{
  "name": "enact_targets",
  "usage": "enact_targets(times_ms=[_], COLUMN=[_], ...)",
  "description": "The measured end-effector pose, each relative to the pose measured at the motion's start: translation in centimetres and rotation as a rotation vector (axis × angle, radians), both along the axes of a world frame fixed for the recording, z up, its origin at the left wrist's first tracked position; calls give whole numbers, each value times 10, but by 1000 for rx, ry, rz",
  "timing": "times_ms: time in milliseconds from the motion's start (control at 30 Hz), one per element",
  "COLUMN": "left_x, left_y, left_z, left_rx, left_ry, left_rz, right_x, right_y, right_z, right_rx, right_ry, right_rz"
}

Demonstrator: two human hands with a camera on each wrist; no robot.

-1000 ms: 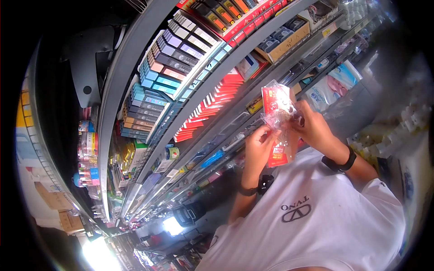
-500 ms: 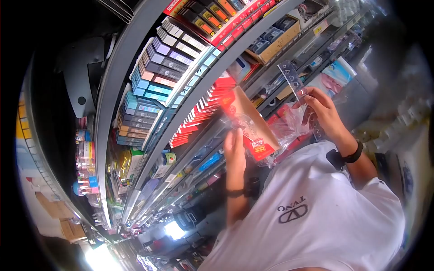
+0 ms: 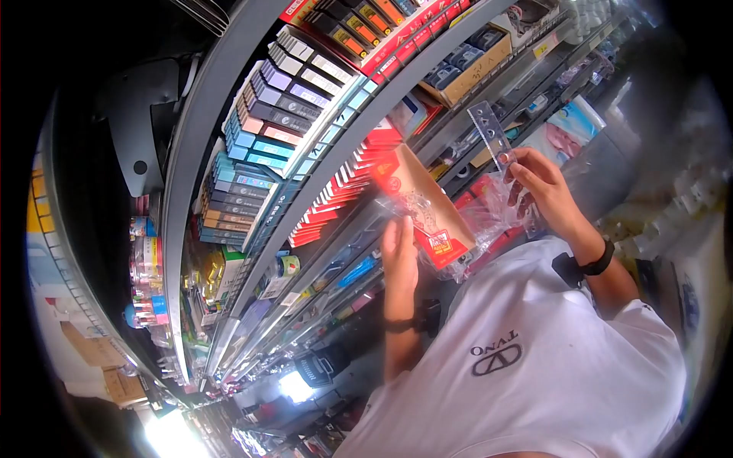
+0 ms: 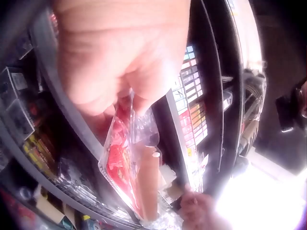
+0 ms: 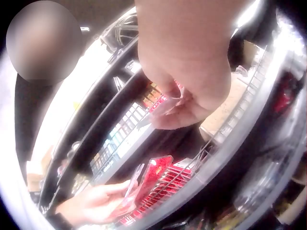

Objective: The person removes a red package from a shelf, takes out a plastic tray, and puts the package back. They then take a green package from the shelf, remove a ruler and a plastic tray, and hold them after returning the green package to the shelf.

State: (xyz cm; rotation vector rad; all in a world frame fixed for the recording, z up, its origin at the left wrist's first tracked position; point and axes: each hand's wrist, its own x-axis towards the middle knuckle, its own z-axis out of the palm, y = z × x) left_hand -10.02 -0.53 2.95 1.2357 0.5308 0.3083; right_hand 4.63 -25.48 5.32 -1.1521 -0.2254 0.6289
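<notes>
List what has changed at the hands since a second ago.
The hands have moved apart. The left hand has shifted left with the red-and-tan packet. The right hand now holds up a clear strip with cut-out shapes, apart from the packet. The boxes on the shelf have stayed in place.

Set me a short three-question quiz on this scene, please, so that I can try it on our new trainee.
1. Fill the gap: the left hand pinches a plastic-wrapped package coloured brown and ____.

2. Multiple choice: what does the right hand pinch between its fingers?
A) a pair of scissors
B) a clear strip with cut-out holes
C) a wooden pencil

3. True or false: a black band goes around the right wrist.

Key: 1. red; 2. B; 3. true.
</notes>
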Motion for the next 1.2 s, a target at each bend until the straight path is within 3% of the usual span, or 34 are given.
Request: enact_targets(times_ms=[267,400,500,600,800,933,1200], left_x=[0,3,6,7,12,14,21], left_y=[-2,-5,-10,-14,-33,-41,-49], left_z=[5,9,13,13,24,12,7], left_rx=[-8,133,288,466,669,631,678], left_ry=[-28,9,34,72,105,89,6], left_rz=[-65,-190,-274,-369,-358,-335,-285], right_x=[-2,-15,-19,-25,-31,-30,-32], right_y=[3,17,25,30,29,29,29], right_z=[-11,-3,2,8,-5,-7,-2], right_rx=[-18,41,-178,-182,-204,-281,-258], right_ry=[-46,-49,-209,-190,-395,-410,-475], right_rz=[40,145,211,214,226,301,232])
